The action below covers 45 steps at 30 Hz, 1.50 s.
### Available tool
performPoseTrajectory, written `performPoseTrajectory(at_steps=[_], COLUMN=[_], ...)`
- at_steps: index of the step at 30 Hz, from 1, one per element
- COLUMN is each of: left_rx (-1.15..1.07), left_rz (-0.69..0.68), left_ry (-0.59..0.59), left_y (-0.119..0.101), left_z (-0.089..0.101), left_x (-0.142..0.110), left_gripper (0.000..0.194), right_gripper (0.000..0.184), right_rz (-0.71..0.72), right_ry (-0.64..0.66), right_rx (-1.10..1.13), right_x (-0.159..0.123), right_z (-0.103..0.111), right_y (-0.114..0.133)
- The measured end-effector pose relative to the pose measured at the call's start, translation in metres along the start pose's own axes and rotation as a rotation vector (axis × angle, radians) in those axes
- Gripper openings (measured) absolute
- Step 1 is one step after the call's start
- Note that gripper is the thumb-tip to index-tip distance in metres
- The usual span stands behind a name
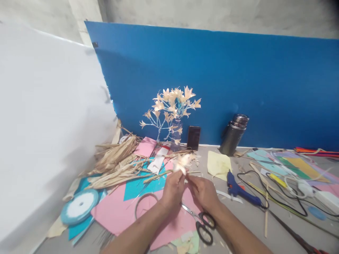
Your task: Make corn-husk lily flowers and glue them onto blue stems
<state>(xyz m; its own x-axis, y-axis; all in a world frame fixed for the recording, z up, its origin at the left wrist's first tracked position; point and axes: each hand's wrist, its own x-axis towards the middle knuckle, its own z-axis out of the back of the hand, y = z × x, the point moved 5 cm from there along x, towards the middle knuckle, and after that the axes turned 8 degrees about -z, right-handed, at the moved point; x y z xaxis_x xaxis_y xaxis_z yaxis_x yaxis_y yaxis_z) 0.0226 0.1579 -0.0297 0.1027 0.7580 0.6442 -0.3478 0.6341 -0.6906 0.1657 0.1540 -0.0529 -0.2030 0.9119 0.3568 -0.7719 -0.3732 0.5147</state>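
A small cream-coloured handmade flower (182, 161) stands above the fingertips of my two hands, which meet over the pink paper. My left hand (172, 188) is closed with its fingers pinched at the flower's base. Close against it, my right hand (203, 191) is closed too, its fingertips at the same spot under the flower; what they grip there is hidden. Black-handled scissors (203, 225) lie half open below my hands. Under my forearms spreads a pink paper sheet (113, 208), with a ring-shaped roll (138, 203) beside my left wrist.
Similar flowers (176, 100) fill a clear bottle at the back. Dried husks (116, 158) and a blue ribbon spool (79, 207) lie left. A phone (194, 137) and a flask (233, 135) lean against the blue board. A blue glue gun (241, 190) with cords lies right.
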Motion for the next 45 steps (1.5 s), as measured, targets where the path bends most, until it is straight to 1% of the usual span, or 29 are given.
performPoseTrajectory(at_steps=[5,7,13,18,20,25,28,32,35,41,45], left_rx=[-0.138,-0.157,-0.161,-0.176,-0.168,-0.16,-0.191,-0.241,-0.307,-0.432,-0.429], left_rz=[0.207,0.237,0.211,0.205,0.216,0.19,0.221,0.257,0.275,0.358,0.392], left_ry=[-0.048,-0.057,-0.075,-0.123,-0.132,-0.11,-0.133,-0.204,-0.234,-0.278,-0.276], left_y=[0.004,0.005,0.005,0.006,0.006,0.003,0.005,0.011,0.013,0.019,0.022], left_z=[0.004,0.007,0.009,0.013,0.015,0.018,0.019,0.022,0.024,0.029,0.031], left_x=[0.004,0.006,0.006,0.009,0.01,0.014,0.015,0.016,0.017,0.022,0.023], left_gripper=[0.028,0.029,0.027,0.025,0.025,0.029,0.029,0.036,0.038,0.04,0.041], right_gripper=[0.027,0.025,0.025,0.029,0.03,0.029,0.03,0.031,0.026,0.023,0.02], right_rz=[-0.041,-0.052,-0.086,-0.146,-0.161,-0.175,-0.169,-0.179,-0.183,-0.104,-0.087], right_ry=[0.01,0.019,0.029,0.057,0.063,0.073,0.073,0.051,0.041,0.002,0.027], right_rx=[-0.1,-0.146,-0.272,-0.377,-0.385,-0.393,-0.396,-0.376,-0.341,-0.069,0.013], right_x=[0.001,0.001,0.001,0.002,0.002,0.002,0.001,0.001,0.0,0.0,-0.001], right_z=[0.0,0.0,0.001,0.004,0.006,0.007,0.007,0.007,0.004,-0.001,-0.004], right_y=[-0.002,-0.003,-0.004,-0.008,-0.009,-0.009,-0.01,-0.013,-0.016,-0.019,-0.014])
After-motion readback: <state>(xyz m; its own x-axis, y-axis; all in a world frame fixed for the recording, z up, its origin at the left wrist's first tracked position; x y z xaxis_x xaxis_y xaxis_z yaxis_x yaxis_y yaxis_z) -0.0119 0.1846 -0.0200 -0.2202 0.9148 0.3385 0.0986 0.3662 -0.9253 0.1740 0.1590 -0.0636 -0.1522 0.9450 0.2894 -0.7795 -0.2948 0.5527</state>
